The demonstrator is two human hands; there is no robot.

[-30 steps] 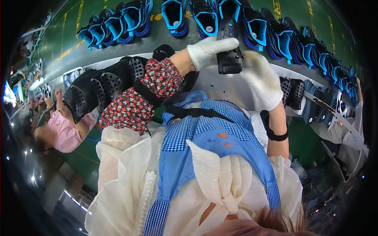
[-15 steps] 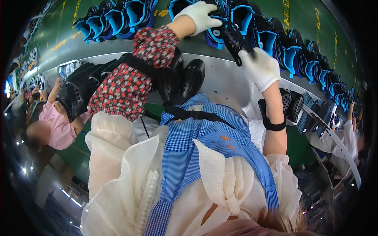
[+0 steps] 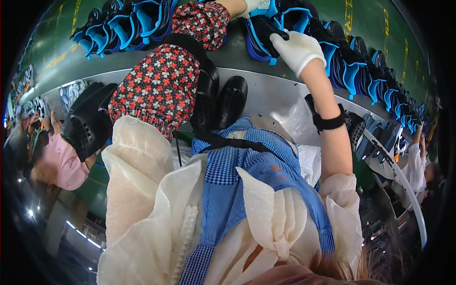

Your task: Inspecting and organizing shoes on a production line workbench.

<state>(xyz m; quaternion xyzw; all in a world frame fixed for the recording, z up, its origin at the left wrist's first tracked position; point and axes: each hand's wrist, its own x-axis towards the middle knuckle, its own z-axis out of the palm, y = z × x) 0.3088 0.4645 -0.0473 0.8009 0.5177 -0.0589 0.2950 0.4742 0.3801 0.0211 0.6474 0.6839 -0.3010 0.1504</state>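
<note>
My right hand [image 3: 300,53], in a white knit glove, bends its fingers closed on a black piece [image 3: 267,29] at the opening of a black shoe with light blue lining [image 3: 256,50]. How far that piece sits inside the shoe cannot be made out. At the top edge my left hand [image 3: 252,6], also gloved in white, is mostly cut off by the picture, beside a shoe with a white label [image 3: 264,4]; its fingers are hidden. Two black toe-shaped shoe forms [image 3: 232,100] stand on the metal ledge close to my body.
Similar blue-lined shoes [image 3: 349,71] line the green belt [image 3: 102,64] on both sides. More black perforated forms [image 3: 85,128] are stacked at the left of the ledge [image 3: 280,102]. A person in pink [image 3: 66,161] works at far left, another in white [image 3: 408,164] at far right.
Both hands held a black perforated piece between them over the shoes. My left hand has since moved up, almost out of the picture; my right hand has moved up and left to the shoe.
</note>
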